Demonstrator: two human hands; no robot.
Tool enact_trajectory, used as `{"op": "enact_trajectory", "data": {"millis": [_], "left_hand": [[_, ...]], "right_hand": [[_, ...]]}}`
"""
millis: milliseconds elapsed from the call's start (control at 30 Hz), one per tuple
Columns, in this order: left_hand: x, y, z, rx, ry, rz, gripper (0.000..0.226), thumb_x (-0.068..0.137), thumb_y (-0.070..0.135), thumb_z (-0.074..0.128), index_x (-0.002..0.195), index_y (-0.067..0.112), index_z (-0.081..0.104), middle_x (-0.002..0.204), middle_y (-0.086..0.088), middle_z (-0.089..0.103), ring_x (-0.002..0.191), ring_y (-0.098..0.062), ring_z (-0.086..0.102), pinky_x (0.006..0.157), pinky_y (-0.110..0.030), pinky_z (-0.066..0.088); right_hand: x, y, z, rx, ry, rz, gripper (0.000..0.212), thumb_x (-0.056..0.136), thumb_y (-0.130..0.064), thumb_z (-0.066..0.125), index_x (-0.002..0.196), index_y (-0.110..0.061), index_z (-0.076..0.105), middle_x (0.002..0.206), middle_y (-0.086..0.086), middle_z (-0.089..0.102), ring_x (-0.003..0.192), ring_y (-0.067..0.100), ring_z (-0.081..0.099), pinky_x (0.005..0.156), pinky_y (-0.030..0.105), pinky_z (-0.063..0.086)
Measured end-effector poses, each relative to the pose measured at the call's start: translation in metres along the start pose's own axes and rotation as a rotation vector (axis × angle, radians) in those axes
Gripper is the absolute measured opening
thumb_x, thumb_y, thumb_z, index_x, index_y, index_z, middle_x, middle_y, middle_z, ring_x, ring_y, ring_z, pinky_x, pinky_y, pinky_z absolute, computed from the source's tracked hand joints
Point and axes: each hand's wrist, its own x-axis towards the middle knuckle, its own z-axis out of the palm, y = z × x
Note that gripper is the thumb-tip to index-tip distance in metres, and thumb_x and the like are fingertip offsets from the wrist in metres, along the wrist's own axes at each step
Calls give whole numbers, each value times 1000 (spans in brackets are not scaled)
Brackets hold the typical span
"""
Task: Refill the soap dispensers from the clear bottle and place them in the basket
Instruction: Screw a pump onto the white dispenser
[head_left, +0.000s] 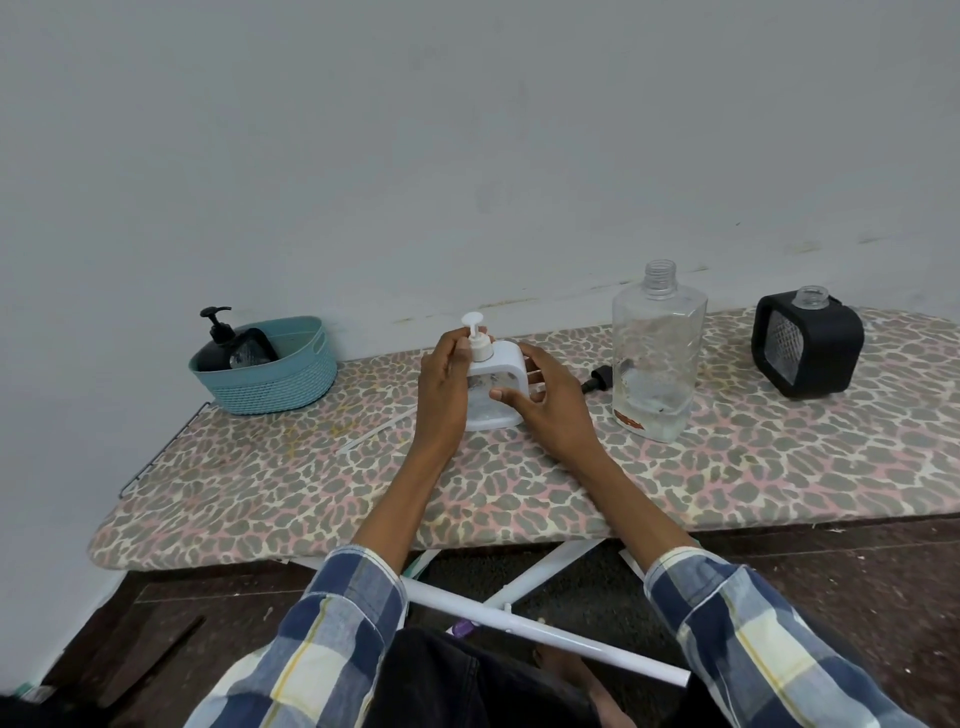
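A white soap dispenser stands upright mid-board with its white pump on top. My left hand curls round the pump collar and the dispenser's left side. My right hand holds the dispenser's right side, thumb on its front. The clear bottle stands uncapped just right of my hands, nearly empty. A black dispenser without a pump sits at the far right. The teal basket at the left holds another black dispenser with its pump on.
A black pump head lies on the board between the white dispenser and the clear bottle. A thin white tube lies left of my left hand. The leopard-print ironing board stands against a grey wall, its white legs below.
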Motion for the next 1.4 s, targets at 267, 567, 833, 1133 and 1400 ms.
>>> {"op": "enact_trajectory", "data": {"millis": [267,567,833,1133,1400], "left_hand": [[8,7,-6,93,47,-42,28,94,33,81,119,23,71,113,7,78,105,-12,73,92,-39,60],[6,66,12,-65,252,-65,38,87,48,86,108,20,71,109,6,75,103,-15,72,86,-33,58],[8,101,8,117,-415,55,36,105,47,63,140,43,68,158,22,49,148,2,44,111,-15,40],[2,104,5,237,-494,177,43,101,52,60,141,40,68,170,23,33,131,32,35,93,7,34],[-2,109,2,256,-512,172,37,104,40,65,138,29,71,168,22,35,120,39,37,86,8,35]], "right_hand": [[-1,-9,-3,121,-9,33,55,92,-36,85,142,-31,63,123,-16,70,111,0,67,88,23,58],[1,-32,-17,899,-107,413,55,102,-50,64,148,-19,59,145,12,67,133,35,65,106,53,57],[-3,-52,-33,1020,-209,497,55,113,-56,29,152,-27,54,147,4,67,136,23,64,109,42,56],[-8,-59,-37,1025,-284,566,54,111,-61,31,138,-30,66,134,5,75,118,21,74,91,38,59],[-7,-44,-30,1096,-362,662,53,110,-60,44,116,-23,82,98,9,75,76,20,71,67,33,51]]}}
